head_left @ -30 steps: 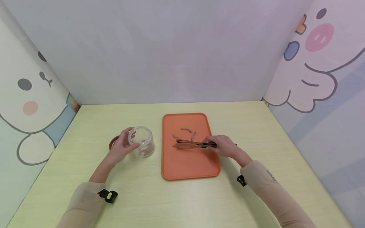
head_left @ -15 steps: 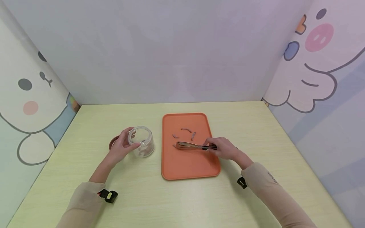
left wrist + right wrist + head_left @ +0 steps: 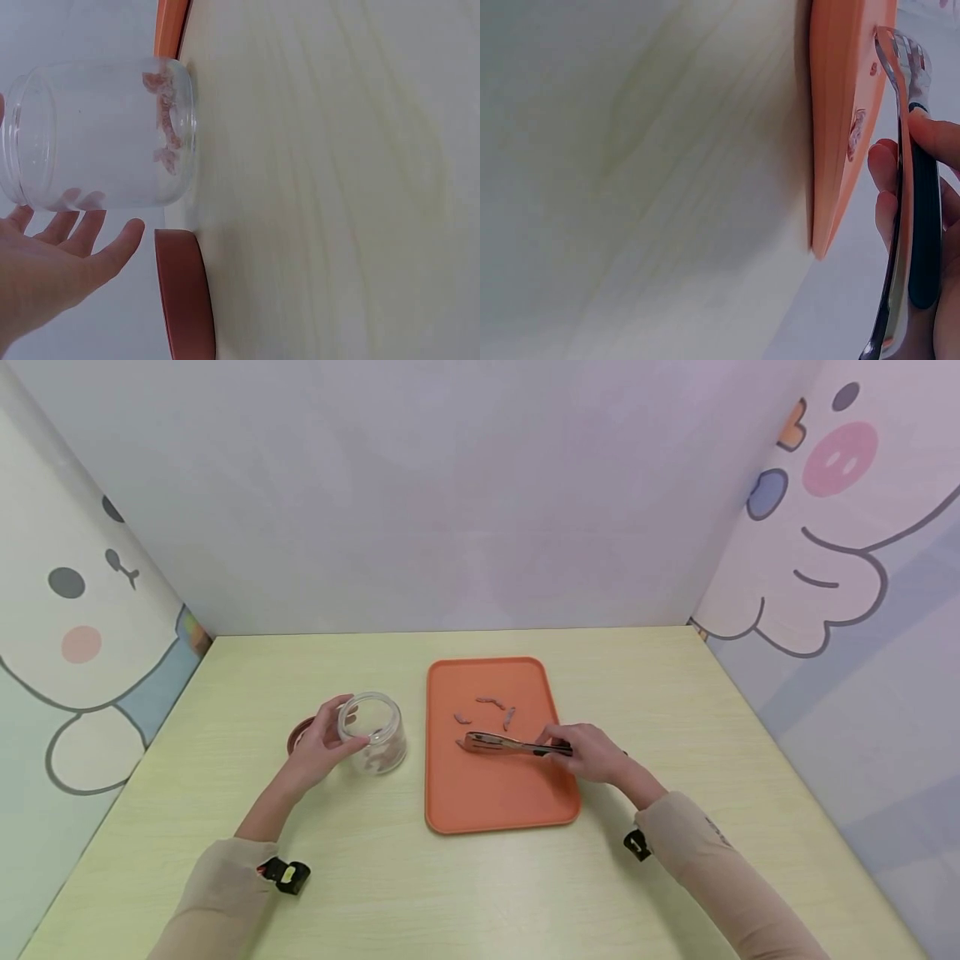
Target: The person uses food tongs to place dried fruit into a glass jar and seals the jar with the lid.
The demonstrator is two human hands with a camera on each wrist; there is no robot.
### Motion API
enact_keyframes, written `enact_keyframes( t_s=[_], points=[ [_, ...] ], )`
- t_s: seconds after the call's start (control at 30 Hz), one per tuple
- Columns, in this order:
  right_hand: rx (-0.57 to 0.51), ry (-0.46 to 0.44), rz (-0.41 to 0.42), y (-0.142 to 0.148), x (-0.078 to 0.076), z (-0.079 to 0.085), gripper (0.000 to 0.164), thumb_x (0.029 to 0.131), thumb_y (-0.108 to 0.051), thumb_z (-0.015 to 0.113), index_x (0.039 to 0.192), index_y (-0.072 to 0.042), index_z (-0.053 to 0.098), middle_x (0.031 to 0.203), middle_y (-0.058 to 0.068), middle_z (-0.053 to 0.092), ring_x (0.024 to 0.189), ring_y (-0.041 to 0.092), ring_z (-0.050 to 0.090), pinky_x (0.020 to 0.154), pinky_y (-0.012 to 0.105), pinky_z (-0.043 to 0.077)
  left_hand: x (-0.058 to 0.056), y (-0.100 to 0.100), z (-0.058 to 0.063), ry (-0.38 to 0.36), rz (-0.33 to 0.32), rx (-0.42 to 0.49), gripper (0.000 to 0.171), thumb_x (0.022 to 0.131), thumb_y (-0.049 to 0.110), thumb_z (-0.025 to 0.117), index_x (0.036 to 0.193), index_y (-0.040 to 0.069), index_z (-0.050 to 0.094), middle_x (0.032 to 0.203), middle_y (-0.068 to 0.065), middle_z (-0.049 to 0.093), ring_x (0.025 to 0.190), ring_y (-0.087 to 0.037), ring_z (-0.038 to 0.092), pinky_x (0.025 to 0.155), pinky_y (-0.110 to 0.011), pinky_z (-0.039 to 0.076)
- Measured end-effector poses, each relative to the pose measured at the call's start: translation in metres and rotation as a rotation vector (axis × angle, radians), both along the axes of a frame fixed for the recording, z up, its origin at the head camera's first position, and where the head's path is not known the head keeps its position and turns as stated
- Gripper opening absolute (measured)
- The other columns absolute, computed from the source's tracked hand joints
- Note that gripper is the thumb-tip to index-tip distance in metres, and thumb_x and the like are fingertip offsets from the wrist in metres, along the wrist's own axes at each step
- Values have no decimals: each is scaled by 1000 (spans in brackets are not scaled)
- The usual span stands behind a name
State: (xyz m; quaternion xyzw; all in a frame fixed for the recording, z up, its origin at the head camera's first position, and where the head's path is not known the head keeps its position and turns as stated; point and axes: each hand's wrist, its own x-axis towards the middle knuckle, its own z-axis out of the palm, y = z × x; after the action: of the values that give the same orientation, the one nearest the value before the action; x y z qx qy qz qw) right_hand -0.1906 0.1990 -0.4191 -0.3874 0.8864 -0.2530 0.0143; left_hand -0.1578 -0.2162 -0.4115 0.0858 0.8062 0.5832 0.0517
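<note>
My left hand (image 3: 317,753) holds an open glass jar (image 3: 387,750) by its upper part, thumb at the near rim and fingers at the far left side. Small pinkish-brown strips (image 3: 166,112) lie at the jar's bottom. In my right hand (image 3: 597,755) is a pair of metal tongs (image 3: 495,742) with dark grips, pointing left, low over the orange tray (image 3: 498,802). The arms of the tongs are pressed close together. A bit of a strip (image 3: 461,744) pokes out at their tip. Beyond the tongs, more strips (image 3: 491,702) lie scattered on the tray.
A round reddish-brown lid (image 3: 184,292) lies on the table behind my left hand, partly hidden by it in the head view. The pale wooden table (image 3: 360,877) extends around the tray. Walls with cartoon animals (image 3: 75,643) enclose the back and sides.
The tongs' arms were spread apart a second ago and are now squeezed together at the strip. My right hand has shifted slightly down and right. The left hand and jar have stayed still.
</note>
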Motion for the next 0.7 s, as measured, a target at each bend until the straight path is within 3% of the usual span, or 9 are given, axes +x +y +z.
enact_keyframes(
  t_s=[0.37,0.53,0.7],
  points=[
    [-59,31,-14,0,-4,6,17,79,-5,64,92,-16,60,66,-11,53,53,6,44,49,24,38,-1,-1,-1,3,2,-1,72,81,24,64,137,15,19,136,-20,29,120,-34,33,84,-21,40],
    [-82,66,-12,-1,-6,16,17,79,-6,65,92,-15,59,65,-12,51,51,5,42,47,24,37,0,-1,-1,1,-2,19,72,81,23,65,137,14,19,136,-21,28,120,-35,33,81,-16,41],
    [-105,88,-7,-3,-9,28,16,80,-9,65,93,-16,59,64,-11,50,48,5,40,45,24,35,0,0,-1,8,-3,12,72,81,23,64,137,14,19,136,-21,28,121,-35,33,83,-19,41]
  ],
)
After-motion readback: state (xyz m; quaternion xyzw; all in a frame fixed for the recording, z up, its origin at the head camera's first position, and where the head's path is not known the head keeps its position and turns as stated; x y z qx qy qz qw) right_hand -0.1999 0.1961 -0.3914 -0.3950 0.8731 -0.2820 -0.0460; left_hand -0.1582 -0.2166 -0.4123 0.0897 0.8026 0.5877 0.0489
